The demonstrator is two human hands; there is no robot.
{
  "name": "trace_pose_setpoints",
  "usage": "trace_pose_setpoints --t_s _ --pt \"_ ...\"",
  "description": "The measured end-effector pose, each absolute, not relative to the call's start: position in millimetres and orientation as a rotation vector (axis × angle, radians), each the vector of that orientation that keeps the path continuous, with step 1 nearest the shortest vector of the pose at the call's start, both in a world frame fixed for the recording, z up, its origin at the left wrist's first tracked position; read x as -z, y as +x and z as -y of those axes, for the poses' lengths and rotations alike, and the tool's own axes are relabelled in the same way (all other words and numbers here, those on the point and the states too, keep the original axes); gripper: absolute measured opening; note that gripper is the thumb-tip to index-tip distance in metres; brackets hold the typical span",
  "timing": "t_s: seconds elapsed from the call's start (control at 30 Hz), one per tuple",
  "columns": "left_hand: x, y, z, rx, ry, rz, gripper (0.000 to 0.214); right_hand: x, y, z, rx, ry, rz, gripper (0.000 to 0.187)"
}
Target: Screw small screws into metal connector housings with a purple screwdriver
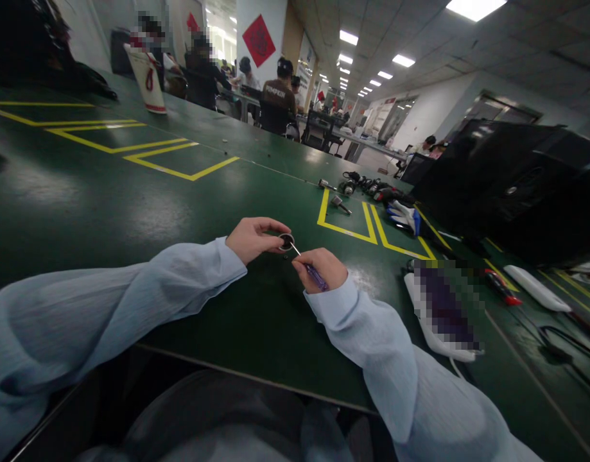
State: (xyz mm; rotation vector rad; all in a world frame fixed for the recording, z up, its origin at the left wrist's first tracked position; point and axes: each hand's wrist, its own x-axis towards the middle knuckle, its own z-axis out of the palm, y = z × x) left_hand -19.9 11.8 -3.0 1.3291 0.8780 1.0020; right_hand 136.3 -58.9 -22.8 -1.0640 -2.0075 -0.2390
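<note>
Between the thumb and fingers of my left hand (257,240) is a small round part (287,239) with a light metallic rim and a dark inside. My right hand (320,268) is closed round the purple see-through handle of a screwdriver (316,277). Its thin shaft points up and left, and the tip meets the round part; how deep it reaches I cannot tell. A tiny dark piece (286,256) lies on the green table (217,321) just below the round part.
Metal microphone-like parts (341,204) lie by yellow tape outlines ahead. To the right are blue-and-white gloves (403,217), a white device with a blurred screen (443,308), a red-and-black tool (501,287) and cables. A paper cup (147,80) stands far left. Several people sit at desks beyond.
</note>
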Motion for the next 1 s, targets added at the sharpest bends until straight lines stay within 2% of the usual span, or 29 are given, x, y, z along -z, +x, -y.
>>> trace_pose_setpoints --t_s 0.37,1.0 --pt "8.7 -20.6 -15.9 -1.037 1.448 -0.896 0.022 24.0 132.7 55.7 0.382 -0.873 2.035 0.012" --pt "7.5 -18.9 -12.3 -1.035 1.458 -0.909 0.021 26.5 132.0 52.2 0.473 -0.795 2.013 0.011"
